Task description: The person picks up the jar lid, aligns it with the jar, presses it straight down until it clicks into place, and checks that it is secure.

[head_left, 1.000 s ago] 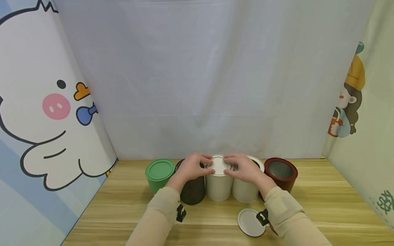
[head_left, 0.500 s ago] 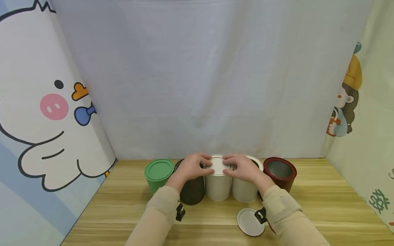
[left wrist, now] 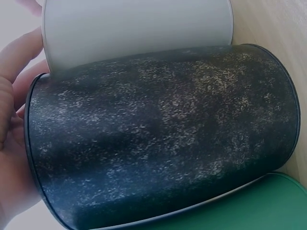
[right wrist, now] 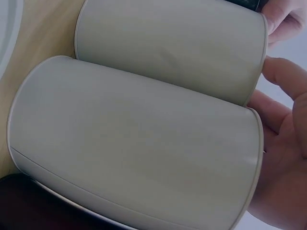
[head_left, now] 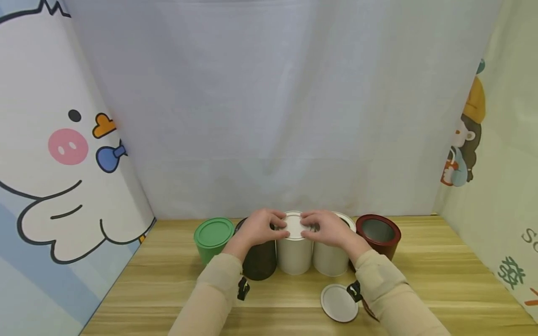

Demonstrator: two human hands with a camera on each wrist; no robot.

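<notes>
Five cans stand in a row on the wooden table (head_left: pixel 420 280). The middle white can (head_left: pixel 293 255) carries a white lid (head_left: pixel 294 225). My left hand (head_left: pixel 275 223) reaches over the open black speckled can (head_left: pixel 259 260) and rests its fingertips on the lid's left side. My right hand (head_left: pixel 314 225) reaches over the second, open white can (head_left: pixel 332 260) and presses the lid's right side. The left wrist view shows the black can (left wrist: pixel 158 134), the white can (left wrist: pixel 139 28) and my palm (left wrist: pixel 12 120). In the right wrist view both white cans (right wrist: pixel 134 143) lie beside my relaxed fingers (right wrist: pixel 283 72).
A green can (head_left: pixel 213 239) with its lid on stands at the left end of the row. An open dark red can (head_left: pixel 378 234) stands at the right end. A loose white lid (head_left: pixel 337 303) lies flat near my right sleeve. Curtain and printed panels wall in the table.
Both hands stay on the middle can's lid. The head view has drifted slightly, so everything sits a little further left in frame.
</notes>
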